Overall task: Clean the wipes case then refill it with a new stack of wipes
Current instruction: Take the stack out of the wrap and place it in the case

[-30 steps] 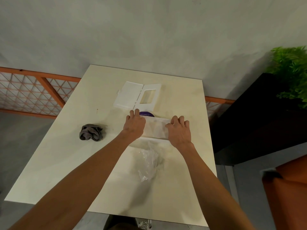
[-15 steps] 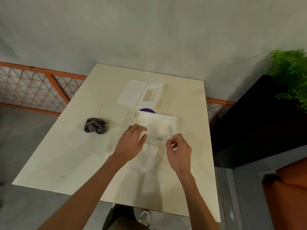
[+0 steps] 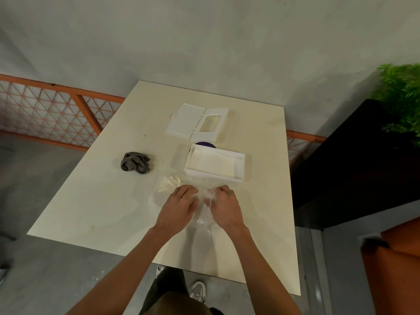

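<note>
Wipes case base: white rectangular tray with its top open, standing flat on the cream table, right of centre. A stack of wipes, white and folded flat, lies inside and fills most of the floor.

Lid: white, detached, lying behind the base and apart from it. Its flap is swung open to the left and a rectangular dispensing window shows on the right half. A purple round object peeks out between lid and base, mostly hidden by the base's far wall.

Clear plastic wrapper: crumpled film just in front of the base. It reaches up toward the near wall, but contact cannot be told.

Left hand: palm down, fingers curled onto the film.
Right hand: fingers curled round a bunched part of the same film. The two hands are close together, with a narrow gap between them.

Grey cloth: balled up, left of the base and well apart from it.

Edges: the base sits nearer the table's right edge than the left, with a bare margin beside it. A broad bare top runs along the left and near sides. The far edge meets the wall. A dark cabinet with a plant stands close on the right, and an orange lattice railing stands to the left.
</note>
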